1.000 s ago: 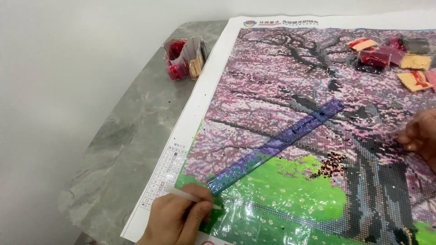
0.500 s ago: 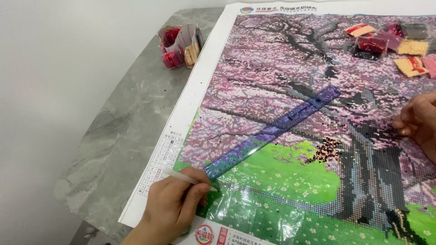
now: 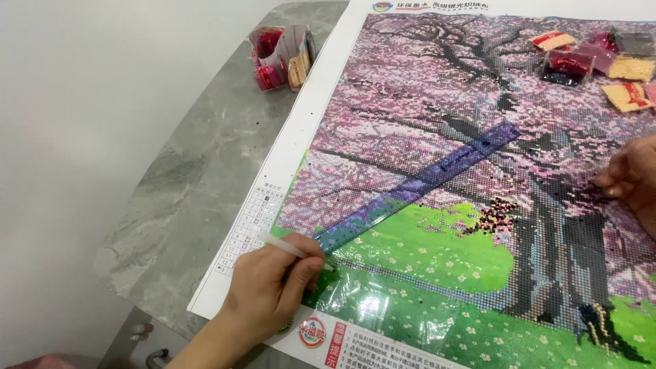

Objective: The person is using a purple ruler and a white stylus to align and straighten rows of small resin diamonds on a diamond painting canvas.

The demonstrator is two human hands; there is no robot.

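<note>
White and slim, a pen-like tool (image 3: 290, 248) sits in the grip of the left hand (image 3: 270, 287), the fingers curled shut around it near the lower left corner of a diamond-painting canvas (image 3: 437, 137). Its tip points right and down, meeting the canvas close to the low end of a translucent blue ruler (image 3: 417, 186). That ruler lies flat on the canvas, slanting from just beside the left hand up and to the right toward the middle of the picture.

At the right edge of view, the right hand (image 3: 632, 183) rests on the canvas with fingers bent loosely, fingertips touching the surface; its grip has hold of nothing that can be seen, and part of the hand is cut off by the frame.

The canvas shows a dark tree with pink blossom above green grass dotted with small pale flowers. A white margin with a small printed chart runs down its left side. A glossy clear film covers the lower grass area.

Small packets of beads (image 3: 601, 65), red, pink, yellow and dark, lie on the upper right of the canvas. A bundle of more packets (image 3: 283, 58) stands on the grey marbled desk (image 3: 184, 191), off the canvas near its upper left. A pale wall lies to the left.
</note>
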